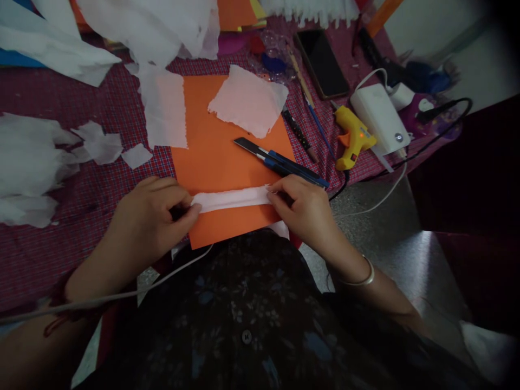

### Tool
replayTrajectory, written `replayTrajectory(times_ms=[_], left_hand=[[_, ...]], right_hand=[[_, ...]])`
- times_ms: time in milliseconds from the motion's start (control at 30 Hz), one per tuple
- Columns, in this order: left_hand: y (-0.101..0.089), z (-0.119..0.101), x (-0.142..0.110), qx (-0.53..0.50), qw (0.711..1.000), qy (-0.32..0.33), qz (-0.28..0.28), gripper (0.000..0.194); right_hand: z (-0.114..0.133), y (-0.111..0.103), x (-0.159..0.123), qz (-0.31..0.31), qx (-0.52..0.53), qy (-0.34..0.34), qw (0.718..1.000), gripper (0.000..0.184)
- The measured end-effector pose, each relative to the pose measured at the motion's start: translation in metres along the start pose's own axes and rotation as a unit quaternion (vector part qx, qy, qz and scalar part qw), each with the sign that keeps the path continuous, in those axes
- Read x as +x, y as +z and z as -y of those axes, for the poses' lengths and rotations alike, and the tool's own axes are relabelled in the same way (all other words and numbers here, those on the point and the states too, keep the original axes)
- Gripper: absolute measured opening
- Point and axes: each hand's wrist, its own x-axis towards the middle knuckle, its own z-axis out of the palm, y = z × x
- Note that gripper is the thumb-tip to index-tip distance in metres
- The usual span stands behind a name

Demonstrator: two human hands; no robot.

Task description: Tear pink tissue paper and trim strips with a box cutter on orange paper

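Note:
A long, narrow strip of folded white tissue paper (233, 199) stretches level between my hands, over the lower part of an orange sheet (211, 162). My left hand (156, 214) pinches its left end between thumb and finger. At the other end, my right hand (300, 206) pinches the strip the same way. Just beyond my right hand, a blue and black box cutter (280, 162) lies slantwise on the orange sheet with its blade out. A torn piece of white tissue paper (249, 100) rests on the sheet's far part.
More torn tissue (32, 162) lies on the checked cloth (101, 200) at left. Right of the sheet are a yellow glue gun (352, 138), a white power box (379, 116), a phone (320, 62) and a dark patterned pen (299, 132). A white cable (142, 292) crosses above my left forearm.

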Motion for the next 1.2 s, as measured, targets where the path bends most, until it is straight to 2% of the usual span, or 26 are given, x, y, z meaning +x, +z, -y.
replayTrajectory(times_ms=[133,267,333,400,767,900,1033,1200], left_hand=[[0.001,0.0,-0.001,-0.007,1.0,0.0,-0.004,0.028],[0.003,0.001,-0.003,-0.009,0.998,-0.052,-0.015,0.007],[0.004,0.002,-0.003,-0.008,0.998,-0.055,-0.022,0.024],[0.003,0.004,-0.003,-0.004,0.999,-0.043,-0.017,0.031],[-0.003,0.013,0.003,-0.016,0.999,0.029,0.028,0.023],[-0.005,0.012,0.007,-0.007,0.998,0.026,0.053,0.027],[-0.002,0.009,0.014,-0.032,0.998,0.027,0.048,0.036],[-0.001,0.008,0.026,-0.05,0.994,0.036,0.096,0.039]], right_hand=[[0.0,-0.001,0.002,-0.002,0.008,0.006,1.0,0.009],[0.0,-0.001,0.005,0.005,0.004,0.009,1.0,0.014],[-0.001,-0.001,0.006,0.008,-0.003,0.003,1.0,0.018],[-0.002,-0.001,0.006,0.015,-0.013,-0.006,1.0,0.022],[0.004,-0.007,0.006,0.06,-0.045,-0.033,0.997,0.006],[0.004,-0.007,0.002,0.039,-0.019,-0.07,0.997,0.01],[0.0,-0.009,-0.004,-0.014,0.009,-0.114,0.993,0.012],[-0.001,-0.012,-0.006,-0.045,0.023,-0.192,0.98,0.014]])
